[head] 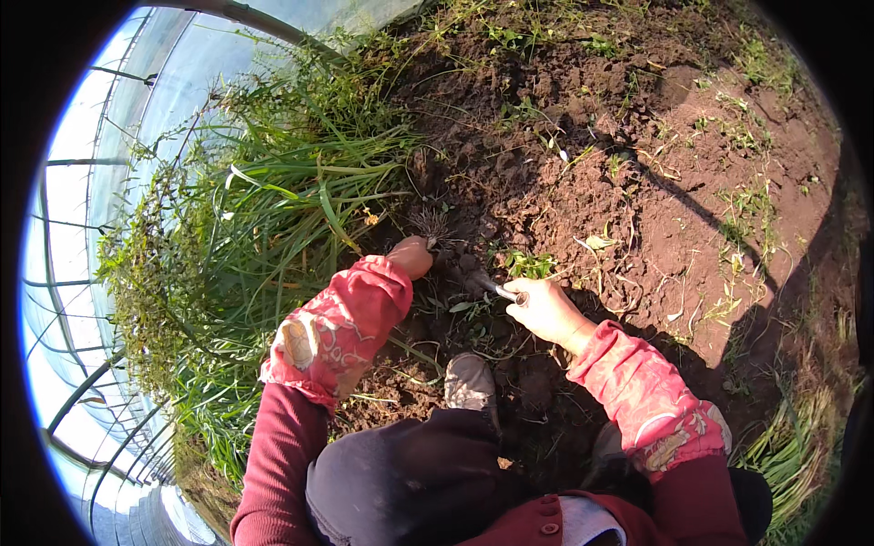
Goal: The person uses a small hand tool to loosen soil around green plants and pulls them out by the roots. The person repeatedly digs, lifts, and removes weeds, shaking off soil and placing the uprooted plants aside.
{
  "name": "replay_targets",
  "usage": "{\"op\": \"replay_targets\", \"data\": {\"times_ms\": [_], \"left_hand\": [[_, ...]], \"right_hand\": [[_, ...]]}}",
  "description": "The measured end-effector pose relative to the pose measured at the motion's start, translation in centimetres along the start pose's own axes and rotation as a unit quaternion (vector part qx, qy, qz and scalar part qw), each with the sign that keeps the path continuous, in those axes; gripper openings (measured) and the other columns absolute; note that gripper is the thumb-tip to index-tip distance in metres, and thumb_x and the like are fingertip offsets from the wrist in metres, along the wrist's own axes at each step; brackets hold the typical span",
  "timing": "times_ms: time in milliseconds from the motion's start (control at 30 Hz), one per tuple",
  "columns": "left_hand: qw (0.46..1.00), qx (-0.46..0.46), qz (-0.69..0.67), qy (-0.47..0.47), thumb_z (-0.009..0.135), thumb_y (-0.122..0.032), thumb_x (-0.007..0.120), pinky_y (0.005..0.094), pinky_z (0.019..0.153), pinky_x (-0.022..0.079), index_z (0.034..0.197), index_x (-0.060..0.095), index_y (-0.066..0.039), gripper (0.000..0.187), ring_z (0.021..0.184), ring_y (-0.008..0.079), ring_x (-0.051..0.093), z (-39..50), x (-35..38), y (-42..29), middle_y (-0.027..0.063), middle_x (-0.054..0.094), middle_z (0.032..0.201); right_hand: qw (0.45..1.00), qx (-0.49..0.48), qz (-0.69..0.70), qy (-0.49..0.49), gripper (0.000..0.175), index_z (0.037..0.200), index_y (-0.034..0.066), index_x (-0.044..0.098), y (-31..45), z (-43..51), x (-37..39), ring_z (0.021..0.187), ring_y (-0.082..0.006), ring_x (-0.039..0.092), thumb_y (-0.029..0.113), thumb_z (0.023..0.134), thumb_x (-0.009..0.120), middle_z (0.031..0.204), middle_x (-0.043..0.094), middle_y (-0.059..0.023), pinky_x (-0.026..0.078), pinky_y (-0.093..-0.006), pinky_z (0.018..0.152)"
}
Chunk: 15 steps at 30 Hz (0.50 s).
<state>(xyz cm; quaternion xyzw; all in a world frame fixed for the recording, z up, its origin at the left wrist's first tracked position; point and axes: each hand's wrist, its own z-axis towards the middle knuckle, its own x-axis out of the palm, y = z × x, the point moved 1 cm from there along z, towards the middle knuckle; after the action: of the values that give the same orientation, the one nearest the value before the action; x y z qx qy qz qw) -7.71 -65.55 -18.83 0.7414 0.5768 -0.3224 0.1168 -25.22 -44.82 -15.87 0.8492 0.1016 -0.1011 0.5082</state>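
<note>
My left hand (412, 257) is closed at the edge of the green leafy plants (300, 198), on the base of a plant whose pale, stringy roots (431, 222) stick out beyond the fingers. Gripped in my right hand (546, 310) is a metal hand tool (504, 292), its shaft pointing left toward the dug soil (464, 269). The tool's far end is partly hidden by soil, so its shape cannot be told. Both forearms wear red patterned sleeve covers.
Clear plastic sheeting on a curved frame (273, 27) rises at the left. Loose brown clods (505, 157) and scattered weeds (532, 265) lie ahead. My shoe (471, 382) is on the soil below my hands. Long grassy leaves (792, 450) lie at lower right.
</note>
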Motion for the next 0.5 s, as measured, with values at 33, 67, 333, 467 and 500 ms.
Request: {"op": "replay_targets", "data": {"times_ms": [33,67,333,467,500], "left_hand": [[1.0,-0.013,-0.006,0.004,0.078,-0.019,0.056,0.0437,0.071,0.046,0.096,0.062,0.006,0.031,0.085,0.0353,0.063,0.1,0.0,0.1,0.0246,0.064,0.088],[0.999,-0.027,-0.01,0.023,0.078,-0.019,0.056,0.043,0.07,0.046,0.095,0.062,0.006,0.031,0.083,0.0334,0.063,0.0,0.2,0.1,0.0238,0.064,0.086],[0.999,-0.017,-0.036,-0.012,0.078,-0.029,0.061,0.0419,0.079,0.046,0.096,0.063,0.006,0.04,0.09,0.0376,0.061,-0.8,2.0,1.0,0.0284,0.062,0.089],[0.998,-0.042,-0.016,-0.05,0.077,-0.029,0.061,0.0432,0.083,0.045,0.098,0.062,0.007,0.041,0.096,0.0395,0.06,-1.4,3.0,0.3,0.0306,0.061,0.096],[0.996,-0.033,-0.023,-0.082,0.077,-0.028,0.06,0.0433,0.084,0.045,0.098,0.062,0.007,0.041,0.096,0.0396,0.06,-1.9,2.7,-0.1,0.0308,0.061,0.096]], "right_hand": [[0.997,0.026,0.078,0.008,0.027,0.098,0.0005,0.065,-0.4,0.2,-0.6,0.059,-0.018,0.061,0.01,0.073,0.068,0.067,0.063,-0.014,0.048,-0.0309,0.058],[0.995,-0.015,0.096,0.006,0.026,0.098,0.0004,0.065,-0.3,0.0,-1.1,0.059,-0.0178,0.06,0.01,0.073,0.067,0.066,0.062,-0.0135,0.048,-0.0306,0.058],[0.914,-0.175,-0.363,-0.036,0.025,0.095,-0.0072,0.056,5.8,-3.6,-1.2,0.055,-0.0255,0.064,0.01,0.077,0.055,0.059,0.062,-0.0119,0.051,-0.0345,0.051],[0.89,-0.167,-0.423,0.031,0.046,0.113,-0.0183,0.048,6.1,-0.6,3.7,0.055,-0.0207,0.065,0.008,0.077,0.055,0.063,0.065,-0.0123,0.052,-0.0314,0.048],[0.897,-0.16,-0.41,0.037,0.048,0.117,-0.0195,0.045,5.5,0.2,4.6,0.057,-0.022,0.066,0.008,0.078,0.056,0.065,0.065,-0.0136,0.054,-0.0317,0.05]]}}
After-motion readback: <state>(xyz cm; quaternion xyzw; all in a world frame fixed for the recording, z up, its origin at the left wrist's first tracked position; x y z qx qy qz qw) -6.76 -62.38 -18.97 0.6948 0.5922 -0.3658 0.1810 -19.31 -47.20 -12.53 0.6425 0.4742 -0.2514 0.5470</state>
